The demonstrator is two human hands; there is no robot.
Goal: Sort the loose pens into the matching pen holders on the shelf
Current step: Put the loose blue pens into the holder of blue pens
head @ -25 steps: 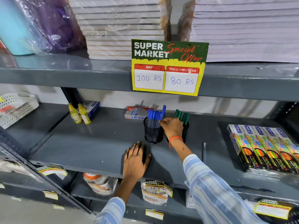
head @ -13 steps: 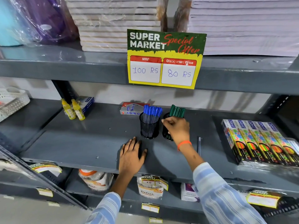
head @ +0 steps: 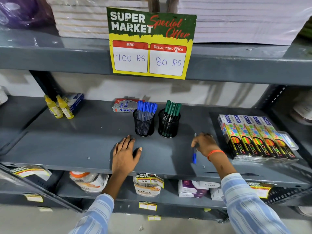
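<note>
Two black mesh pen holders stand mid-shelf. The left holder is full of blue-capped pens. The right holder carries green-capped pens. One loose blue-capped pen lies on the grey shelf to the right of the holders, cap toward me. My right hand is over its middle with fingers closed around the barrel. My left hand rests flat on the shelf just in front of the left holder, fingers spread, holding nothing.
Packs of neon pencils lie close to the right of my right hand. Two yellow glue bottles and a blue box stand at back left, a pen box behind the holders. A price sign hangs from the shelf above.
My right hand left the green pen holder, moved right and toward me, and closed on the loose blue pen. The left hand stayed flat on the shelf. The camera moved closer.
</note>
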